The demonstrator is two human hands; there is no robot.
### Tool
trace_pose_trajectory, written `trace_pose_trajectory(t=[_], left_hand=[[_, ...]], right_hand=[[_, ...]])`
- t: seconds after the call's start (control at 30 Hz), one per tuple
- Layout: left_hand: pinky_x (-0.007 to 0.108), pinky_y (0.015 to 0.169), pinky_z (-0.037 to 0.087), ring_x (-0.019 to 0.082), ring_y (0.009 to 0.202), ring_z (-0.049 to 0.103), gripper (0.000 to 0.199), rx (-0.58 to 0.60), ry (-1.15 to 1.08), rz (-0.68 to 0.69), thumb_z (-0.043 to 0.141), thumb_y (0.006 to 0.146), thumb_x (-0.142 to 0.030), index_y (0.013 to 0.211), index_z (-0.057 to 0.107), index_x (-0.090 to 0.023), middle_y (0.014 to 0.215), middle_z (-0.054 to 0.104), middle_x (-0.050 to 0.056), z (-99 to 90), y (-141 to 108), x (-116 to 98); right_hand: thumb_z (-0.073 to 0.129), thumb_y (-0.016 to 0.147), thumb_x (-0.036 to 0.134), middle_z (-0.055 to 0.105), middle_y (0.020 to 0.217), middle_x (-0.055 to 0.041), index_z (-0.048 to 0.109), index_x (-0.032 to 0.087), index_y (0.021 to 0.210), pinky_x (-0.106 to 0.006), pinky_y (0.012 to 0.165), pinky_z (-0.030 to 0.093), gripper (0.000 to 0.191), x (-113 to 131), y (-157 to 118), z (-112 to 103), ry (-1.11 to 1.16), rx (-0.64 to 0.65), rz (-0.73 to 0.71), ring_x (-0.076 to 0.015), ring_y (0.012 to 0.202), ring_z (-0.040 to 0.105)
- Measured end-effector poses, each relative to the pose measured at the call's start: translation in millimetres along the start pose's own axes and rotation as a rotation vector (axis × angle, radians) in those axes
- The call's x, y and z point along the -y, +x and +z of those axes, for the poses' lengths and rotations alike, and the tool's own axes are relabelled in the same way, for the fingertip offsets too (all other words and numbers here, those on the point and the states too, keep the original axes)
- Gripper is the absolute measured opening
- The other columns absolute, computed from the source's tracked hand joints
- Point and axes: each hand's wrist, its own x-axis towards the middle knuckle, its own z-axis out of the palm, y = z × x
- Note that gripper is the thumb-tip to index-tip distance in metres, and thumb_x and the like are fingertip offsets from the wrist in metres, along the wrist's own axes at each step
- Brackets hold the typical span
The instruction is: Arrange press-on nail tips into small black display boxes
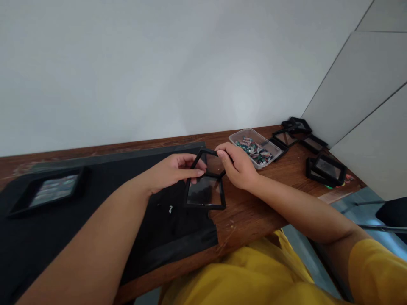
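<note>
A black-rimmed display frame with clear windows is held over the front part of the mat, its two halves spread apart like a folded-out case. My left hand pinches its left side near the joint, thumb on top and fingers partly behind the clear panel. Around the upper right corner of the frame my right hand is closed, with its thumb along the rim. Only the clear panels show inside the frame. Some of my fingertips are hidden behind it.
A black mat covers much of the wooden table. At left lies a filled frame. A clear plastic tub of small colourful wrapped pieces stands beyond my right hand. Several black frames lie farther right, near the wall.
</note>
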Motion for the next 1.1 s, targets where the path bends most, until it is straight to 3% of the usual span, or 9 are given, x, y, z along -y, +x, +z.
trace_pose_trajectory(t=[0.13, 0.2, 0.27, 0.33, 0.43, 0.53, 0.67, 0.83, 1.1], left_hand=[[0.043, 0.069, 0.067, 0.023, 0.068, 0.072, 0.032, -0.127, 0.039, -0.019, 0.095, 0.073, -0.052, 0.088, 0.084, -0.027, 0.083, 0.080, 0.005, -12.3, 1, 7], [0.043, 0.069, 0.066, 0.022, 0.067, 0.072, 0.032, -0.166, 0.048, -0.010, 0.093, 0.073, -0.052, 0.088, 0.084, -0.026, 0.086, 0.082, 0.006, -18.2, 0, 11], [0.042, 0.066, 0.065, 0.021, 0.065, 0.071, 0.033, -0.188, 0.071, 0.011, 0.091, 0.075, -0.054, 0.088, 0.083, -0.025, 0.087, 0.083, 0.007, -22.8, -2, 14], [0.042, 0.065, 0.066, 0.022, 0.065, 0.072, 0.034, -0.203, 0.099, 0.023, 0.090, 0.075, -0.055, 0.085, 0.081, -0.024, 0.087, 0.084, 0.009, -26.0, -3, 17], [0.043, 0.066, 0.067, 0.025, 0.070, 0.075, 0.032, -0.220, 0.138, 0.008, 0.089, 0.074, -0.053, 0.083, 0.078, -0.024, 0.087, 0.083, 0.010, -28.7, -3, 22], [0.048, 0.075, 0.067, 0.029, 0.080, 0.077, 0.034, -0.261, 0.186, -0.006, 0.087, 0.072, -0.053, 0.085, 0.079, -0.024, 0.089, 0.083, 0.010, -30.1, -1, 26], [0.055, 0.093, 0.064, 0.034, 0.093, 0.079, 0.035, -0.317, 0.260, -0.015, 0.086, 0.070, -0.055, 0.087, 0.080, -0.025, 0.093, 0.084, 0.009, -29.9, 0, 28], [0.055, 0.093, 0.061, 0.036, 0.093, 0.080, 0.039, -0.354, 0.304, -0.031, 0.084, 0.071, -0.056, 0.094, 0.079, -0.025, 0.096, 0.085, 0.009, -28.1, 1, 32], [0.049, 0.086, 0.061, 0.034, 0.090, 0.080, 0.037, -0.364, 0.310, -0.002, 0.083, 0.074, -0.054, 0.097, 0.081, -0.025, 0.096, 0.087, 0.008, -27.6, 1, 35]], right_hand=[[0.038, 0.119, 0.049, 0.079, 0.115, -0.0122, 0.068, 0.022, 0.117, -0.045, 0.101, 0.050, 0.041, 0, 8, -17, -0.102, -0.010, -0.036, -0.0270, 0.109, 0.070], [0.039, 0.118, 0.046, 0.078, 0.121, -0.0128, 0.069, 0.023, 0.121, -0.047, 0.105, 0.049, 0.038, -4, 15, -35, -0.188, -0.072, -0.012, -0.0284, 0.115, 0.069], [0.042, 0.117, 0.043, 0.078, 0.116, -0.0130, 0.070, 0.022, 0.121, -0.047, 0.103, 0.050, 0.035, -14, 21, -55, -0.302, -0.119, 0.060, -0.0292, 0.110, 0.069], [0.051, 0.112, 0.037, 0.078, 0.109, -0.0126, 0.072, 0.021, 0.120, -0.047, 0.098, 0.051, 0.027, -29, 27, -72, -0.424, -0.063, 0.191, -0.0294, 0.103, 0.069], [0.061, 0.104, 0.026, 0.080, 0.106, -0.0146, 0.075, 0.017, 0.119, -0.045, 0.093, 0.054, 0.022, -50, 30, -86, -0.516, 0.120, 0.359, -0.0294, 0.099, 0.071], [0.071, 0.096, 0.020, 0.082, 0.116, -0.0174, 0.079, 0.016, 0.118, -0.047, 0.098, 0.056, 0.024, -64, 28, -88, -0.536, 0.283, 0.408, -0.0318, 0.107, 0.074], [0.083, 0.086, 0.019, 0.082, 0.121, -0.0195, 0.084, 0.018, 0.108, -0.052, 0.102, 0.058, 0.023, -71, 26, -88, -0.580, 0.382, 0.427, -0.0374, 0.116, 0.074], [0.084, 0.079, 0.014, 0.082, 0.111, -0.0159, 0.085, 0.021, 0.100, -0.051, 0.097, 0.061, 0.022, -75, 24, -86, -0.576, 0.378, 0.363, -0.0352, 0.108, 0.075], [0.074, 0.086, 0.010, 0.082, 0.098, -0.0146, 0.084, 0.020, 0.089, -0.048, 0.092, 0.059, 0.015, -68, 26, -81, -0.602, 0.333, 0.437, -0.0328, 0.100, 0.075]])
